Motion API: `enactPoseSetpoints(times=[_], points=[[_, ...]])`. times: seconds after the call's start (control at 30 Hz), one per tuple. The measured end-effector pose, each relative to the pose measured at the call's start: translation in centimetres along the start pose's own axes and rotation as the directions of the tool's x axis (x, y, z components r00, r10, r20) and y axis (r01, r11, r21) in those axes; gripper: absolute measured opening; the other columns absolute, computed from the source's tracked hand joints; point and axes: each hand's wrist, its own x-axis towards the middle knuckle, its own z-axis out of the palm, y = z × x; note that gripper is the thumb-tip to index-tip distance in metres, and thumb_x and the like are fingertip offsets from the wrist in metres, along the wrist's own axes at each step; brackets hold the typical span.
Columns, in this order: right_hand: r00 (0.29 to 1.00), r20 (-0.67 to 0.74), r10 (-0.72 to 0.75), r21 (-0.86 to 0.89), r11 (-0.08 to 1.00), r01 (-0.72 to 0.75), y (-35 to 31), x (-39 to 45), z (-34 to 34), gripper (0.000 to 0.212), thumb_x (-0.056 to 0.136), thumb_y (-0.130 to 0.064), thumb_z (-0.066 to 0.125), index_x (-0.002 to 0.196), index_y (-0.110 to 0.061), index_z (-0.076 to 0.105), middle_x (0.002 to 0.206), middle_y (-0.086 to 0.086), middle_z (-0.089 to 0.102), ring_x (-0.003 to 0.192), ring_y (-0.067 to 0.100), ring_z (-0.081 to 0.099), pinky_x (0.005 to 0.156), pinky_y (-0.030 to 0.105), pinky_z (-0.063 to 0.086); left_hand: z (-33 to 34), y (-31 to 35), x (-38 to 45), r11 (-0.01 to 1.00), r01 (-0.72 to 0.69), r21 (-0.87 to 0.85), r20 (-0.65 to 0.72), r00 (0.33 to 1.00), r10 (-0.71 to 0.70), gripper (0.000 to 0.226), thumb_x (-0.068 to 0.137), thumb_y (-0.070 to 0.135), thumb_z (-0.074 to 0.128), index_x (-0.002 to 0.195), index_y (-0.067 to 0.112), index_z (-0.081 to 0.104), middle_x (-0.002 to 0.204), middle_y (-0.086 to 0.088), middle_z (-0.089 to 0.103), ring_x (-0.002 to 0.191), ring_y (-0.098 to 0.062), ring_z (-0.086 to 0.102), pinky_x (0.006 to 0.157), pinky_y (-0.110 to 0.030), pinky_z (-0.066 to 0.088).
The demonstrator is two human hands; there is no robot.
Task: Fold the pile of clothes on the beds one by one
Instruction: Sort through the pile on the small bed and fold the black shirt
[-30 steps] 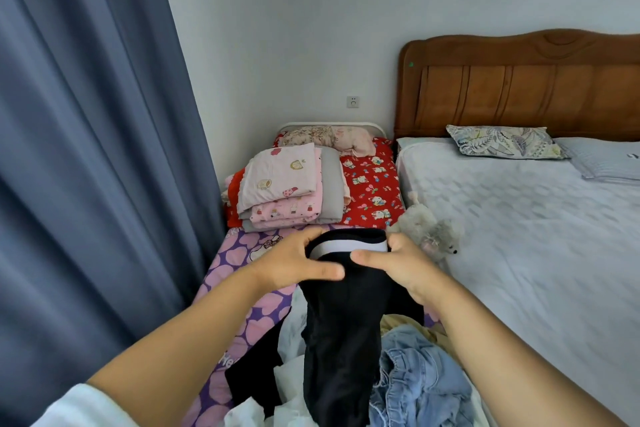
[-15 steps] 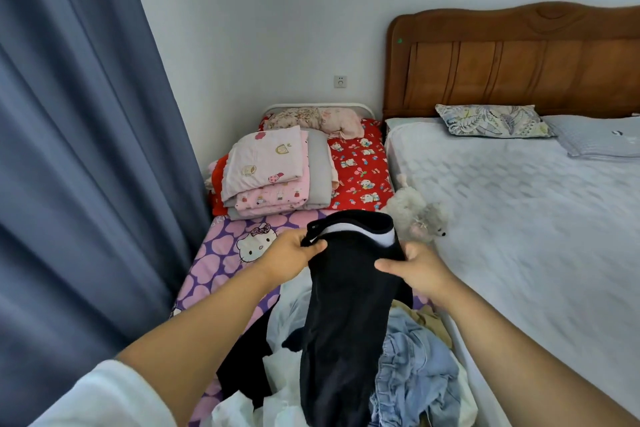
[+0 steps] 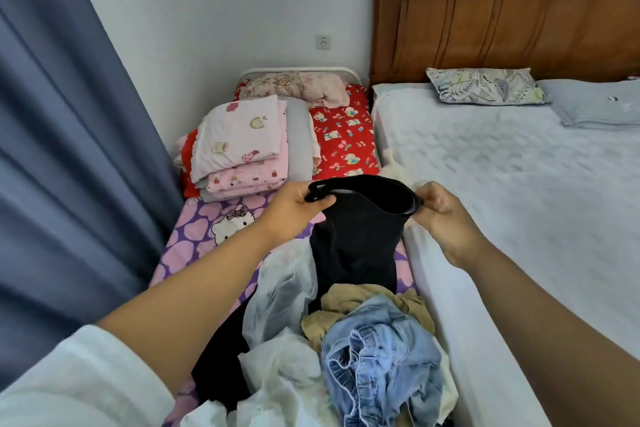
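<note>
I hold a black garment (image 3: 356, 236) up over the small bed, its waistband stretched wide between my hands. My left hand (image 3: 294, 210) pinches the left end of the waistband. My right hand (image 3: 440, 215) pinches the right end. The garment hangs down into a loose pile of clothes (image 3: 339, 340) in front of me: a light blue denim piece (image 3: 381, 357), a tan piece (image 3: 349, 305), white sheer pieces (image 3: 280, 291) and another black piece (image 3: 221, 367).
A stack of folded pink and white bedding (image 3: 239, 146) lies further up the small bed on its purple sheet (image 3: 197, 232). A white plush toy (image 3: 393, 168) sits at the gap. The large bed (image 3: 519, 184) with two pillows is to the right, a blue curtain (image 3: 69, 166) left.
My hands have moved apart and spread the waistband wide. The garment has been lifted further forward, away from the pile. The view has tilted down.
</note>
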Motion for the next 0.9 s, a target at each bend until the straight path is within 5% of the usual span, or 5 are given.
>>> enactPoseSetpoints(times=[0.27,0.43,0.53,0.67,0.9], points=[[0.920,0.212,0.330,-0.282,0.922,-0.266,16.5,-7.3,-1.3,0.031,0.080,0.015,0.057,0.070,-0.010,0.042,0.067,0.005,0.043,0.068,0.015,0.037,0.066,0.029,0.030,7.3,-14.7,-7.4,0.941,0.312,0.129,0.235,0.912,-0.335,0.032,0.087,-0.005,0.062,0.063,0.016,0.059,0.055,0.017,0.047,0.053,0.007,0.041,0.059,-0.018,0.034],[0.831,0.260,0.492,-0.549,0.783,-0.291,26.6,-14.4,-0.7,0.038,0.079,0.008,0.056,0.061,-0.022,0.040,0.054,-0.013,0.051,0.058,-0.001,0.044,0.060,0.019,0.032,11.7,-22.7,-15.9,0.876,0.203,0.437,0.420,0.815,-0.398,0.020,0.091,0.014,0.061,0.106,0.020,0.072,0.102,0.002,0.070,0.096,-0.008,0.061,0.080,-0.018,0.041],[0.825,0.338,0.453,-0.632,0.759,-0.158,28.6,-16.6,-0.5,0.029,0.079,0.001,0.055,0.084,-0.027,0.060,0.087,-0.025,0.065,0.090,0.000,0.060,0.081,0.019,0.042,13.0,-24.5,-19.0,0.868,-0.029,0.496,0.472,0.848,-0.242,0.041,0.077,0.003,0.072,0.111,0.025,0.072,0.121,0.010,0.065,0.114,-0.003,0.056,0.090,-0.005,0.039],[0.811,0.489,0.320,-0.715,0.680,0.163,30.0,-16.6,-0.9,0.044,0.082,-0.009,0.061,0.122,-0.027,0.064,0.131,-0.014,0.057,0.121,0.004,0.050,0.105,0.022,0.036,13.6,-25.2,-20.1,0.850,-0.096,0.519,0.438,0.883,-0.168,0.049,0.073,0.001,0.073,0.116,0.023,0.069,0.123,0.006,0.064,0.121,-0.012,0.055,0.106,-0.026,0.035],[0.808,0.577,0.118,-0.713,0.554,0.429,31.6,-15.4,-0.8,0.057,0.043,-0.013,0.092,0.094,-0.031,0.075,0.105,-0.016,0.071,0.099,0.005,0.067,0.077,0.030,0.056,14.7,-28.0,-18.6,0.815,-0.130,0.565,0.388,0.913,-0.123,0.047,0.068,0.025,0.083,0.112,0.018,0.070,0.125,-0.002,0.062,0.111,-0.019,0.063,0.092,-0.032,0.050]])
